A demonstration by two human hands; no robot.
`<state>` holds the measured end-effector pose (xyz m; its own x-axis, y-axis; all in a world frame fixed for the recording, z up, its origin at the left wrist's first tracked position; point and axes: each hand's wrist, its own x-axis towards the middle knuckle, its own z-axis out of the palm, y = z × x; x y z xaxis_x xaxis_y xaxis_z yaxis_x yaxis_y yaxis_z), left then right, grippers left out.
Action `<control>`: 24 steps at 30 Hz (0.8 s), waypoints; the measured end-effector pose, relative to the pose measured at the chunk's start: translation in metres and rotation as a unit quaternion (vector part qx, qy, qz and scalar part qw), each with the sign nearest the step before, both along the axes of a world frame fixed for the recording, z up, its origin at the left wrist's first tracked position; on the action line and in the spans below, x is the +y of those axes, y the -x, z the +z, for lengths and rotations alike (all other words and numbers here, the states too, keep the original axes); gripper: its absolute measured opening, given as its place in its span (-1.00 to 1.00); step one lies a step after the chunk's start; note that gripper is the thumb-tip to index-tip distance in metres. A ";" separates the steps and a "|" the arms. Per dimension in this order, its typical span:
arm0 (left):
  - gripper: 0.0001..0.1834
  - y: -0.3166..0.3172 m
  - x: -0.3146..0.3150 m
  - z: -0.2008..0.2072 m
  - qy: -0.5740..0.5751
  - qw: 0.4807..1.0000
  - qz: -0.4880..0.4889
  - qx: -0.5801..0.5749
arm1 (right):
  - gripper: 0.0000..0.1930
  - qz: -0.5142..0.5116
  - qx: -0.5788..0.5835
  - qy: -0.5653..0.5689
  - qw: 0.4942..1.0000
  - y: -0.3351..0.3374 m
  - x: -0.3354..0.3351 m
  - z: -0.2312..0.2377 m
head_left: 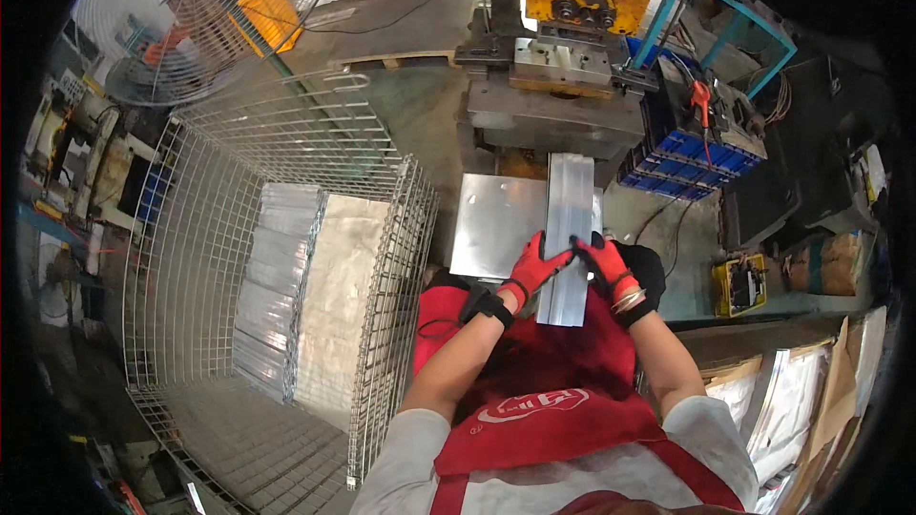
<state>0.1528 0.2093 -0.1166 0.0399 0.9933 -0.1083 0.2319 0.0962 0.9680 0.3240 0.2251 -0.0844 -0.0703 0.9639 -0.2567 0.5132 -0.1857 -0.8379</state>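
Note:
A long, narrow stack of silvery metal profiles (570, 193) lies lengthwise over my lap, its far end resting above a flat metal plate (491, 219). My left hand (536, 270), in a red glove, is closed on the stack's left edge. On the opposite edge my right hand (603, 262), gloved in red and black, grips the same stack. The two hands nearly meet across the top of the profiles. Some fingertips are hidden at the sides.
At left stands a wire mesh cage (396, 324) holding stacked metal profiles (277, 277) beside a beige sheet (339, 305). Ahead is a press machine (563, 67); a fan (205, 0) is far left. Blue crates (692, 162), a yellow basket (739, 286) and an open carton (825, 391) stand at right.

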 end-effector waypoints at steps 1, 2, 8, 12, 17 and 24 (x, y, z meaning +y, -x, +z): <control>-0.26 -0.004 0.003 0.016 0.019 0.993 -0.037 0.110 | -0.29 -0.037 -0.094 -0.005 0.995 -0.010 0.004 -0.027; -0.19 -0.004 0.002 0.047 0.040 0.973 -0.067 0.219 | -0.20 -0.027 -0.201 0.008 0.979 -0.003 0.000 -0.016; -0.08 0.001 -0.011 0.049 0.093 0.967 -0.067 0.227 | -0.18 0.001 -0.230 -0.029 0.973 0.003 -0.018 0.018; 0.04 0.008 -0.020 0.058 0.077 0.957 -0.089 0.266 | -0.11 0.026 -0.234 -0.016 0.972 0.002 -0.028 0.020; 0.00 0.003 -0.023 0.090 0.126 0.924 -0.155 0.327 | -0.14 0.037 -0.270 -0.004 0.962 0.008 -0.017 0.030; -0.14 -0.007 -0.044 0.083 0.019 0.896 -0.093 0.434 | -0.18 0.033 -0.234 -0.084 0.968 0.011 -0.029 0.033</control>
